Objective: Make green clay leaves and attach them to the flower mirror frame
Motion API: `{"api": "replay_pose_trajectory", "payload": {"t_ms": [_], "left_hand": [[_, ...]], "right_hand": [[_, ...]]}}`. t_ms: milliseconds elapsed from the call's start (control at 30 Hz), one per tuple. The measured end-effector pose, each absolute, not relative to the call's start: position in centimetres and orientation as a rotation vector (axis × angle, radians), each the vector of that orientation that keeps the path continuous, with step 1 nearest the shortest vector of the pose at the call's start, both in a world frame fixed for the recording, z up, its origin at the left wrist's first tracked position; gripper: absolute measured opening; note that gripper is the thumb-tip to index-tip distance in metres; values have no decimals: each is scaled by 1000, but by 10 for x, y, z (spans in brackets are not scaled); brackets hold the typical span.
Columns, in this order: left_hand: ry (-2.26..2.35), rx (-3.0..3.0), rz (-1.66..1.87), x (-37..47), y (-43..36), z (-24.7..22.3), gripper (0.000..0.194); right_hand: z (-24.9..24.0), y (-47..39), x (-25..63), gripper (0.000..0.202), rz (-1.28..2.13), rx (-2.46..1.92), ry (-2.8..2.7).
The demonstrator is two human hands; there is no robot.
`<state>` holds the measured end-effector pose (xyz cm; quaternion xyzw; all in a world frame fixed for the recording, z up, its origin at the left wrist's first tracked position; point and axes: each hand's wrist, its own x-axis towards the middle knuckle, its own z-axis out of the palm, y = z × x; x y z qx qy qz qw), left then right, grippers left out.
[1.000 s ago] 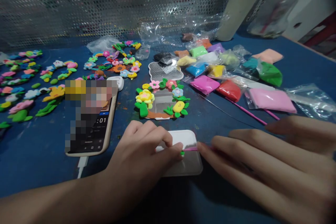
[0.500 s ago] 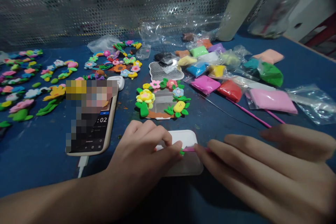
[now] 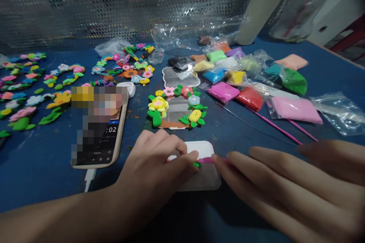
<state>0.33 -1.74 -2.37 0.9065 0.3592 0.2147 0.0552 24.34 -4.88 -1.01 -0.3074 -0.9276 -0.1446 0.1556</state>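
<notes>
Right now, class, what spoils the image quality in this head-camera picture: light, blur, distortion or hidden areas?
Head view: dim light; glare on the clear plastic bags; the near right hand looms large and soft; straight edges bow towards the corners; the smartphone screen is partly pixelated; the left hand shades the white plastic tile.

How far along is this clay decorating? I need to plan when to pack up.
Done: many clay flower pieces lie finished at the left, and one decorated frame looks complete. In hand: the left hand presses a green clay bit on the white plate while the right hand works it with a pink tool. Left: the plate is nearly bare.
</notes>
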Motion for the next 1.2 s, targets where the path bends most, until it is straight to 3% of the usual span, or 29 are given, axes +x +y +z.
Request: {"api": "replay_pose_trajectory", "payload": {"t_ms": [267, 500, 700, 833, 1200], "left_hand": [[1108, 2717, 709, 3, -18, -27, 10], [1110, 2716, 662, 3, -18, -26, 11], [1111, 2716, 659, 2, -18, -27, 14], [1116, 2715, 631, 3, -18, -27, 13], [1132, 2667, 654, 3, -17, -26, 8]], "right_hand": [[-2, -47, 240, 42, -586, -660, -2743], [-3, -50, 241, 34, -614, -646, -2804], [-3, -54, 246, 57, -597, -645, -2860], [-6, -53, 243, 42, -652, -648, -2798], [-6, -47, 240, 30, -702, -493, -2784]]}}
